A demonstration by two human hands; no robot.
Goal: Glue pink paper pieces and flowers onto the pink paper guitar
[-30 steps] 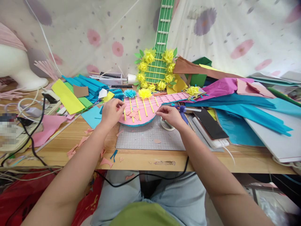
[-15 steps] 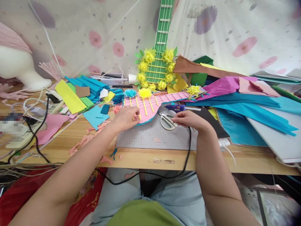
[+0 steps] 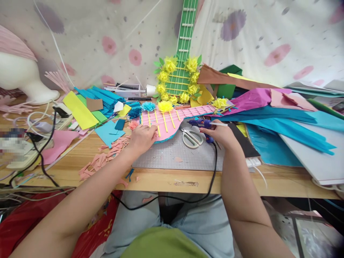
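The fingers of the right hand [image 3: 224, 135] are bent and touch the grip of a blue hot-glue gun [image 3: 200, 123]; how firmly they close on it cannot be told; the gun's nozzle points left, a pale glue stick [image 3: 220, 124] projects from its rear, and a black cord [image 3: 215, 161] runs down from the grip and over the tabletop's [image 3: 161, 179] near edge; the fingers of the left hand [image 3: 143, 139] are curled, palm down, at the lower left of a pink paper guitar [image 3: 171, 131]; their tips are partly hidden, so whether they grip anything cannot be told; the pink guitar lies with its neck toward the right, its body partly over a grey cutting mat [image 3: 166, 157], and carries yellow bars and white strings; a blue paper flower [image 3: 148, 106] and a yellow paper flower [image 3: 166, 106] sit at the far edge of the body; a pink paper flower [image 3: 133, 124] is just beside the left hand; scissors [image 3: 191, 136] lie on the mat between the two hands; pink paper scraps [image 3: 99, 161] are scattered near the left forearm; behind the pink guitar, a green paper guitar [image 3: 186, 36] stands nearly upright, yellow flowers around its body.
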